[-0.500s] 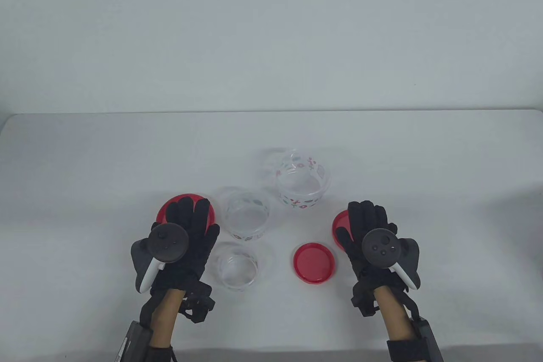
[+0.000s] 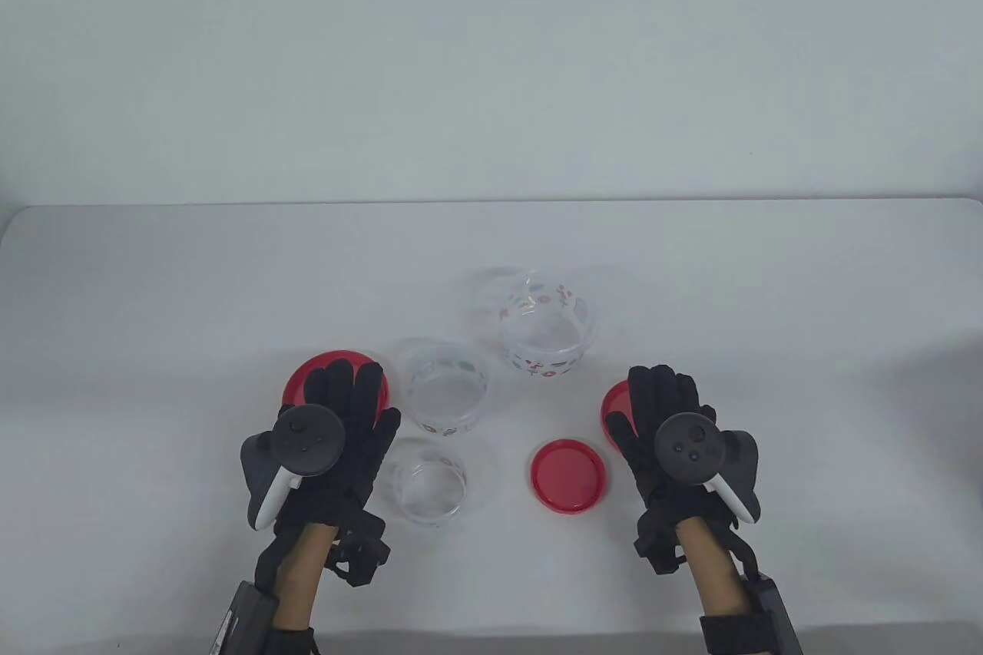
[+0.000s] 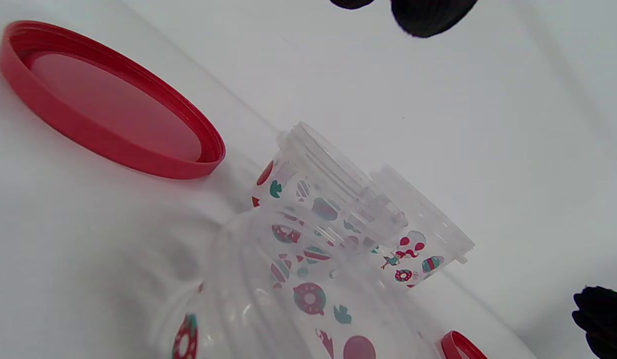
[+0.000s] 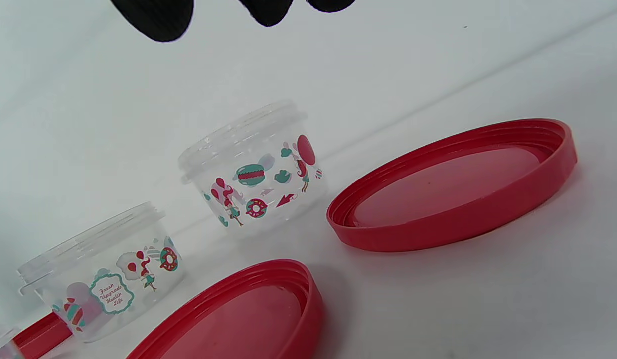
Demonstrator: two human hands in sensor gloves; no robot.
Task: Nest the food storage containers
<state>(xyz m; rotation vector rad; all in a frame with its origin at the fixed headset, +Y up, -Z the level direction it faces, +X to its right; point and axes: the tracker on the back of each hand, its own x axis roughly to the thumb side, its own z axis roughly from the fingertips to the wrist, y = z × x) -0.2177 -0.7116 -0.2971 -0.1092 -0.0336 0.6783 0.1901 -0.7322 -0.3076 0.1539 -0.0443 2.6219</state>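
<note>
Three clear printed containers stand open on the white table: a large one (image 2: 547,336) at the back, a medium one (image 2: 447,385) and a small one (image 2: 428,481) nearest me. Three red lids lie upside down: one (image 2: 326,371) partly under my left hand (image 2: 349,409), a small one (image 2: 568,474) in the middle, and one (image 2: 614,401) partly under my right hand (image 2: 653,409). Both hands are open, palm down, and hold nothing. The left wrist view shows its lid (image 3: 109,104) with the fingertips (image 3: 428,15) above it. The right wrist view shows its lid (image 4: 453,184) untouched.
The white table (image 2: 153,302) reaches to a pale wall at the back. The right wrist view also shows the large container (image 4: 253,174), the medium container (image 4: 99,269) and the small lid (image 4: 238,319) in a row to the left.
</note>
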